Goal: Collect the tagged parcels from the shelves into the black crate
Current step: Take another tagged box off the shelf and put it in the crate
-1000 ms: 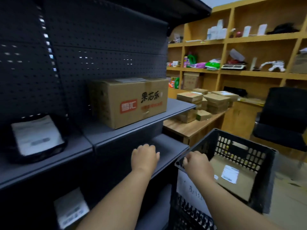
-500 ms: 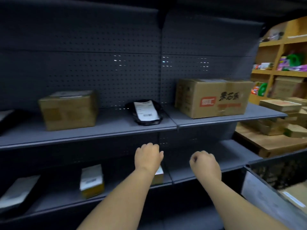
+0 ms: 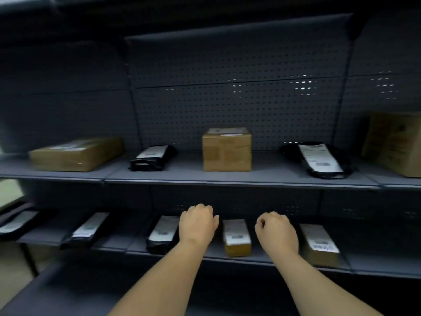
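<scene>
I face dark grey shelving. On the upper shelf (image 3: pixel 250 179) lie a flat brown parcel (image 3: pixel 75 155), a black bag with a white label (image 3: pixel 152 157), a small brown box (image 3: pixel 227 149), another black labelled bag (image 3: pixel 317 159) and a large carton (image 3: pixel 394 142). The lower shelf (image 3: pixel 376 263) holds several labelled black bags (image 3: pixel 87 231) (image 3: pixel 163 233) and two small brown boxes (image 3: pixel 237 238) (image 3: pixel 320 244). My left hand (image 3: pixel 198 223) and my right hand (image 3: pixel 275 231) hover in front of the lower shelf with fingers curled, holding nothing. The black crate is out of view.
A perforated back panel (image 3: pixel 227 99) rises behind the shelves. A bottom shelf (image 3: pixel 57 290) juts out below my arms. At the far left edge a pale floor strip (image 3: pixel 9 192) shows past the shelving.
The view has swung left along the shelving; the crate and wooden shelves left the frame. My right hand let go of the crate rim. Both hands stay curled and hold nothing.
</scene>
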`<state>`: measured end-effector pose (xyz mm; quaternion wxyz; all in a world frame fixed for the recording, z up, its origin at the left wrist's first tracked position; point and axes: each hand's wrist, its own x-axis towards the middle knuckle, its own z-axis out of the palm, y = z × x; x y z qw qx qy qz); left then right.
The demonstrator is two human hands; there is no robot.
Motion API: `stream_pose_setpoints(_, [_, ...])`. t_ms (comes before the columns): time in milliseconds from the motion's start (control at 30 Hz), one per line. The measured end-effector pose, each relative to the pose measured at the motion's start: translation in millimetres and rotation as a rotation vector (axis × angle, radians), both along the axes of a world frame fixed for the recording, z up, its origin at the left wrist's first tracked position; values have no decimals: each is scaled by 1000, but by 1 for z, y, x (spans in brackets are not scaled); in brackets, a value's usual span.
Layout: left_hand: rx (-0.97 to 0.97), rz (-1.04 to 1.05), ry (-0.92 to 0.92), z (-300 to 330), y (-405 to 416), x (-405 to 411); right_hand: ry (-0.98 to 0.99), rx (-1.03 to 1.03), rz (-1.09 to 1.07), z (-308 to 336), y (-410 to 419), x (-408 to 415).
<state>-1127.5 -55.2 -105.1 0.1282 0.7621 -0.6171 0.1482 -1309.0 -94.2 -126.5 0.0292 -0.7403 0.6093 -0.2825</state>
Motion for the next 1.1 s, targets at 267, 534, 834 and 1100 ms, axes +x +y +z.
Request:
stream_pose_setpoints(267, [0, 185, -39, -1, 81, 164, -53, 48, 154, -7, 50, 173])
stream_pose_setpoints(534, [-53, 388, 8, 7, 158, 282, -59, 71, 315, -3, 100, 306])
stream_pose_setpoints(834, [-126, 538, 31, 26, 190, 367, -107, 45, 502, 24, 117, 405])
stream_pose_setpoints(1100, [-136, 578, -10, 42, 160, 438, -147, -3, 577, 39, 83, 487])
